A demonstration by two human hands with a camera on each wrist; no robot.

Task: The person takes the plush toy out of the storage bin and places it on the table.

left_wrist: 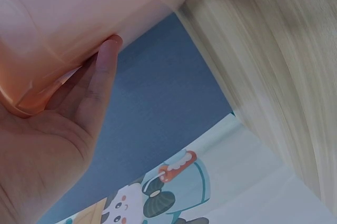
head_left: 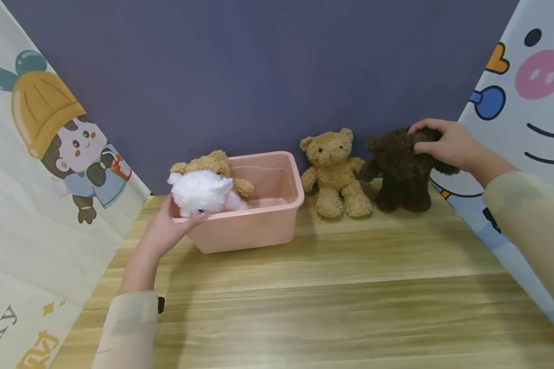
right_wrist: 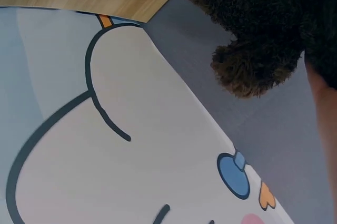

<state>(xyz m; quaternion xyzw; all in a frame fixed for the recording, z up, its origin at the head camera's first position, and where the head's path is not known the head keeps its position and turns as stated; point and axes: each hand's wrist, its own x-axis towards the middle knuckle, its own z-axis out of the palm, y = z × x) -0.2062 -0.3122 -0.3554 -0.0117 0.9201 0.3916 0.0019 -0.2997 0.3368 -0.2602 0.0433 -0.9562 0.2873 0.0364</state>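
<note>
A pink plastic bin (head_left: 244,228) stands on the wooden table, and my left hand (head_left: 166,223) grips its left end at the rim. In the left wrist view the fingers (left_wrist: 102,74) lie along the outside of the bin (left_wrist: 58,18). Inside the bin are a white teddy bear (head_left: 200,192) and, behind it, a light brown teddy bear (head_left: 212,163). At the right, my right hand (head_left: 448,143) grips a dark brown teddy bear (head_left: 399,159) by the head. Its fur (right_wrist: 253,29) fills the top right of the right wrist view.
A second light brown teddy bear (head_left: 332,171) sits between the bin and the dark bear, against the grey back wall (head_left: 268,77). Printed cloth panels flank the wooden table (head_left: 295,302), one at the left (head_left: 37,215) and one at the right (head_left: 526,133).
</note>
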